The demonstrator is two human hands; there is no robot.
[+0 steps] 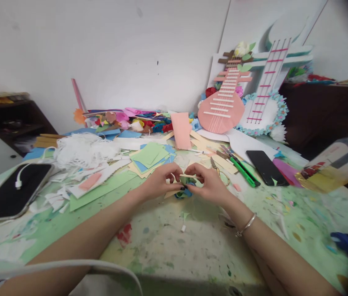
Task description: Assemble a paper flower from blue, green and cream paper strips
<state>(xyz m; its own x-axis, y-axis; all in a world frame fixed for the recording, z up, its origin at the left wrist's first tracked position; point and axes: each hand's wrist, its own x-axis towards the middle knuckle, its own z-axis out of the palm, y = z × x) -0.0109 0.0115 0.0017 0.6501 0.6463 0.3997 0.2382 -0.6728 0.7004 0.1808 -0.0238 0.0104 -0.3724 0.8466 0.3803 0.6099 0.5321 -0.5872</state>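
Observation:
My left hand (pixel 165 181) and my right hand (pixel 206 181) meet above the middle of the table, fingers closed in a pinch. Between them they hold a small piece of paper (pixel 187 176), which shows a pale edge and some green. Fingers cover most of it, so its full shape is hidden. Just beneath the fingertips is a small blue and green item (pixel 182 194), too covered to name. Gold-handled scissors (pixel 215 165) lie close to my right hand. Beyond my left hand is a stack of green paper pieces (pixel 149 154).
A tangle of white string (pixel 83 150) and a tablet-like device (pixel 13 191) lie left. On the right are a green marker (pixel 242 172), a black phone (pixel 266 167) and a clear plastic container (pixel 334 164). A pink paper lute (pixel 221 111) leans at the back.

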